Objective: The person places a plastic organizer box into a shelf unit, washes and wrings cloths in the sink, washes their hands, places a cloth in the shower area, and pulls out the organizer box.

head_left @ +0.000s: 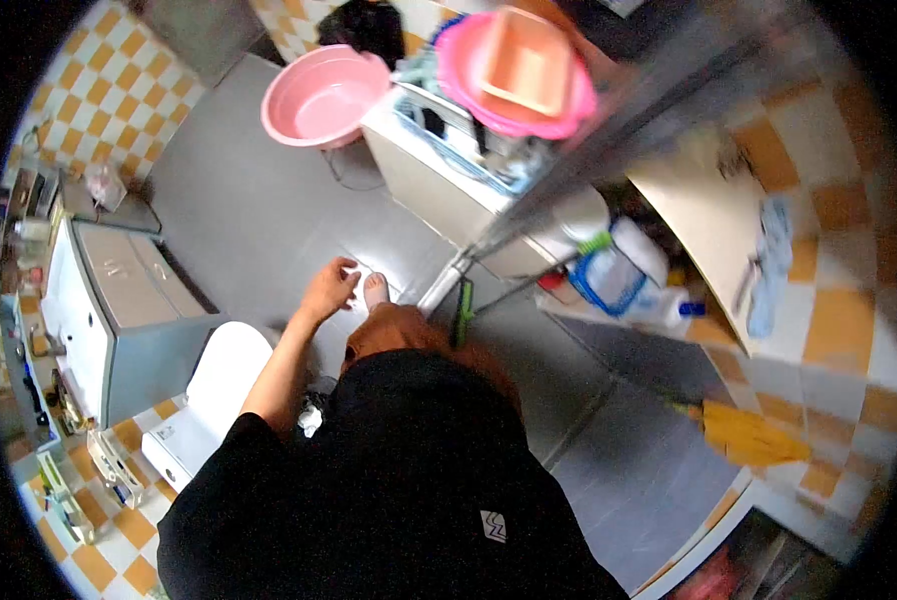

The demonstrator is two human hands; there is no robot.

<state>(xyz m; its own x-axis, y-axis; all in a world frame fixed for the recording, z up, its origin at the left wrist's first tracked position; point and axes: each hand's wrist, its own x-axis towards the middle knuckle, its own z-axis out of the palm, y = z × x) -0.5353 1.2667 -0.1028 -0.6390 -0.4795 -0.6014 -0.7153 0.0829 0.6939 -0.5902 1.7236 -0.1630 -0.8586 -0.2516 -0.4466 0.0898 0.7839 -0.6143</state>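
Note:
My left hand reaches forward over the grey floor beside my bare foot. Its fingers are loosely bent and apart, and nothing shows in them. The toilet with its white lid stands left of my forearm. Near the wrist on its other side are my brown shorts. My right hand does not show; the black shirt covers that side of the view. A green-headed tool, its kind unclear, stands on the floor just right of my legs.
A pink basin stands at the back, near a cabinet piled with basins. The washbasin cabinet is at left. A blurred partition edge runs down to the floor. At right are a shelf with bottles and a yellow cloth.

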